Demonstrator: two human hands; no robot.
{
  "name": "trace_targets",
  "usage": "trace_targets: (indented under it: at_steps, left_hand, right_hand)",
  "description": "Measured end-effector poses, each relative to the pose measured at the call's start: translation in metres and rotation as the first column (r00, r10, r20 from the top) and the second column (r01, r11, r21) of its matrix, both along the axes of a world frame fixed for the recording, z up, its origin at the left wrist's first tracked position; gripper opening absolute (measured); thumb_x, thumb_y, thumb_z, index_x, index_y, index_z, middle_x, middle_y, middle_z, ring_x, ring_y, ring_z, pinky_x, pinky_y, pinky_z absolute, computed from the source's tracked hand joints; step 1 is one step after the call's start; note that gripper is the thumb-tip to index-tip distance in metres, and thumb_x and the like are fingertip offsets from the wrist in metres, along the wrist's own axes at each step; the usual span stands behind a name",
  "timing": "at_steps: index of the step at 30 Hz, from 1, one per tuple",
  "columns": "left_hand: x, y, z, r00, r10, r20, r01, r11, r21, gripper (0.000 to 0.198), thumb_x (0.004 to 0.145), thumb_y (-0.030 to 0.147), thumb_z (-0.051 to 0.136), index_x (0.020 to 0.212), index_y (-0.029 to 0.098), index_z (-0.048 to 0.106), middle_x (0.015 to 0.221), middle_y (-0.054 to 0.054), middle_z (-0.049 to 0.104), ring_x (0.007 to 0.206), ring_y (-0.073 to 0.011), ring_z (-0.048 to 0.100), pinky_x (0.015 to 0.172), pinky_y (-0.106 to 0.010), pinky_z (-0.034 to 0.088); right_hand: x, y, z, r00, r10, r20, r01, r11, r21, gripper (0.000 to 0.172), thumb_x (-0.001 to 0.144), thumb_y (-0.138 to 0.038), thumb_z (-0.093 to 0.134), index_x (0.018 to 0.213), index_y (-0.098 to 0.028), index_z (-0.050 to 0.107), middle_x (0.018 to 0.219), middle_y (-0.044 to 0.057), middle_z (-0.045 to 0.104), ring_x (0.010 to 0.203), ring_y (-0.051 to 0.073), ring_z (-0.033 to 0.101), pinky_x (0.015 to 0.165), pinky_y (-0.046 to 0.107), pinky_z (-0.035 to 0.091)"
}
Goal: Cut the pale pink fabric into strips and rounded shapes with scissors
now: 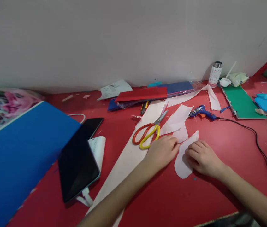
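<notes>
A pale pink cut paper piece (183, 164) with a rounded lower end lies on the red table (162, 195). My left hand (163, 150) rests at its left edge with fingers curled; whether it grips the paper is hidden. On the right edge of the same piece is my right hand (202, 157), its fingers curled inward and their tips hidden. Scissors (149, 130) with one red and one yellow handle lie just beyond my left hand, on a long pale strip (124, 168). More pink pieces (177, 119) lie above my hands.
A blue glue gun (203, 112) trails a black cord to the right. At left are a blue board (29, 157), a tablet (79, 170) and a phone (93, 125). Red packets (143, 94), a bottle (215, 74) and a green board (244, 102) line the back.
</notes>
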State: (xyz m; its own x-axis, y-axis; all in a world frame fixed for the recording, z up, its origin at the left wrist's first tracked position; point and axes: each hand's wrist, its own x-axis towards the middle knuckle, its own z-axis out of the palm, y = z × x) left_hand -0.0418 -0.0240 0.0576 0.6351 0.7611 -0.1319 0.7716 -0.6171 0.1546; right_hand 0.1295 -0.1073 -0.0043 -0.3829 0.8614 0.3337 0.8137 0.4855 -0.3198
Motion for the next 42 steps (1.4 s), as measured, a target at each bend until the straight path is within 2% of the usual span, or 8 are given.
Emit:
trace_targets:
  at_steps: [7, 20, 25, 29, 31, 33, 36, 42]
  left_hand:
    - [0.018, -0.008, -0.007, 0.998, 0.02, -0.066, -0.026, 0.996, -0.088, 0.02, 0.089, 0.024, 0.044, 0.094, 0.015, 0.061, 0.1, -0.012, 0.068, 0.096, -0.0269, 0.063, 0.073, -0.035, 0.045]
    - [0.02, -0.007, -0.013, 1.0, 0.028, -0.007, -0.029, 0.996, -0.087, 0.029, 0.093, 0.019, 0.033, 0.086, 0.015, 0.06, 0.09, -0.012, 0.068, 0.084, -0.026, 0.065, 0.067, -0.035, 0.043]
    - [0.008, -0.008, -0.012, 0.989, 0.047, 0.14, -0.037, 0.996, -0.076, 0.021, 0.092, 0.022, 0.038, 0.087, 0.018, 0.057, 0.084, -0.006, 0.068, 0.078, -0.0207, 0.064, 0.066, -0.03, 0.042]
    - [-0.007, -0.009, -0.016, 0.949, 0.034, 0.314, -0.013, 0.998, -0.068, 0.018, 0.091, 0.025, 0.038, 0.089, 0.019, 0.055, 0.077, -0.002, 0.066, 0.069, -0.0174, 0.062, 0.062, -0.027, 0.041]
    - [-0.013, -0.009, -0.018, 0.917, 0.034, 0.397, -0.005, 0.997, -0.072, 0.02, 0.091, 0.028, 0.037, 0.088, 0.019, 0.055, 0.074, -0.002, 0.065, 0.066, -0.0159, 0.059, 0.061, -0.027, 0.04]
    - [-0.018, -0.009, -0.019, 0.885, 0.034, 0.464, 0.007, 0.996, -0.086, 0.021, 0.091, 0.03, 0.038, 0.087, 0.019, 0.055, 0.072, -0.001, 0.063, 0.064, -0.0149, 0.057, 0.061, -0.027, 0.04]
    - [-0.02, -0.011, -0.019, 0.848, 0.067, 0.526, 0.014, 0.989, -0.149, 0.02, 0.089, 0.032, 0.04, 0.086, 0.02, 0.055, 0.068, 0.001, 0.061, 0.06, -0.0136, 0.053, 0.061, -0.026, 0.04]
    - [-0.018, -0.015, -0.022, 0.736, 0.219, 0.641, 0.025, 0.937, -0.35, 0.015, 0.085, 0.032, 0.042, 0.08, 0.02, 0.05, 0.069, 0.002, 0.058, 0.061, -0.0125, 0.053, 0.059, -0.025, 0.04]
  right_hand:
    - [-0.001, 0.0, 0.002, 0.975, -0.22, 0.031, 0.22, 0.976, 0.003, 0.017, 0.074, -0.03, 0.062, 0.082, -0.02, 0.05, 0.082, 0.003, 0.058, 0.079, 0.02, 0.047, 0.081, 0.037, 0.033]
    - [0.0, -0.001, 0.004, 0.984, -0.178, 0.002, 0.178, 0.984, -0.014, 0.011, 0.081, -0.023, 0.054, 0.091, -0.021, 0.054, 0.087, 0.005, 0.058, 0.083, 0.021, 0.048, 0.086, 0.04, 0.034]
    - [0.003, -0.001, -0.001, 0.935, -0.331, -0.124, 0.333, 0.943, -0.009, 0.033, 0.084, -0.028, 0.053, 0.115, -0.018, 0.051, 0.106, 0.013, 0.057, 0.094, 0.028, 0.052, 0.082, 0.044, 0.043]
    - [0.007, 0.002, -0.002, 0.795, -0.437, -0.42, 0.408, 0.898, -0.164, 0.058, 0.082, -0.035, 0.057, 0.135, -0.021, 0.036, 0.128, 0.017, 0.048, 0.117, 0.032, 0.047, 0.092, 0.051, 0.043]
    - [0.007, 0.005, -0.001, 0.683, -0.421, -0.597, 0.269, 0.905, -0.33, 0.064, 0.082, -0.036, 0.059, 0.138, -0.022, 0.032, 0.133, 0.016, 0.047, 0.12, 0.029, 0.047, 0.096, 0.049, 0.042]
    - [0.007, 0.009, 0.002, 0.548, -0.381, -0.745, -0.01, 0.887, -0.461, 0.062, 0.081, -0.04, 0.061, 0.134, -0.022, 0.036, 0.127, 0.014, 0.053, 0.114, 0.025, 0.054, 0.093, 0.044, 0.045]
    - [0.006, 0.015, 0.008, 0.383, -0.416, -0.825, -0.339, 0.768, -0.544, 0.048, 0.078, -0.048, 0.065, 0.115, -0.018, 0.056, 0.103, 0.01, 0.065, 0.087, 0.02, 0.062, 0.076, 0.035, 0.05]
    - [0.004, 0.025, 0.018, 0.345, -0.557, -0.756, -0.381, 0.652, -0.655, 0.042, 0.065, -0.05, 0.075, 0.085, -0.013, 0.07, 0.079, 0.006, 0.068, 0.07, 0.017, 0.061, 0.068, 0.032, 0.047]
